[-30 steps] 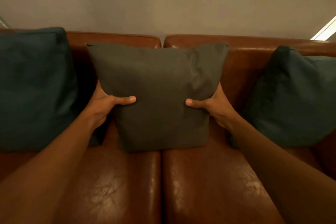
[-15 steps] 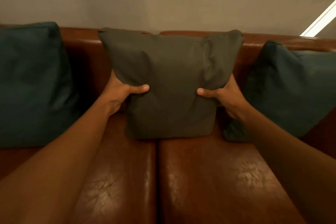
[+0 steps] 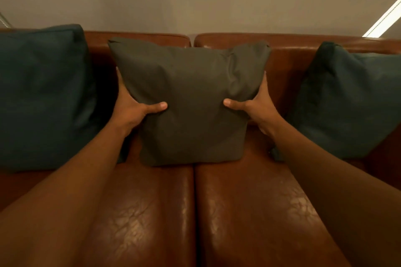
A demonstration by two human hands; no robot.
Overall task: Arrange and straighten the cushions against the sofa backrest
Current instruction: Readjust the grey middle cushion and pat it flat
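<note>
- The left hand (image 3: 132, 110) pinches the grey cushion (image 3: 191, 102) at its left edge.
- The grey cushion stands on the seat join, against the backrest (image 3: 288, 65).
- The right hand (image 3: 258, 108) pinches its right edge; an uneven release could tip it.

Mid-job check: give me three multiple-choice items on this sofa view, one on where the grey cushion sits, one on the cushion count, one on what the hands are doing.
1. Where does the grey cushion sit?
A. over the seam between the two seat pads
B. on the floor
C. on top of the left teal cushion

2. How many cushions show?
A. one
B. three
C. five

3. What are the hands doing?
A. resting on the seat
B. both gripping the grey cushion's sides
C. one holding a teal cushion

Key: 1 A, its bottom edge spans the seam, backrest behind. 2 B, left teal cushion, grey, right teal cushion. 3 B, left hand and right hand press their thumbs into its front.
</note>
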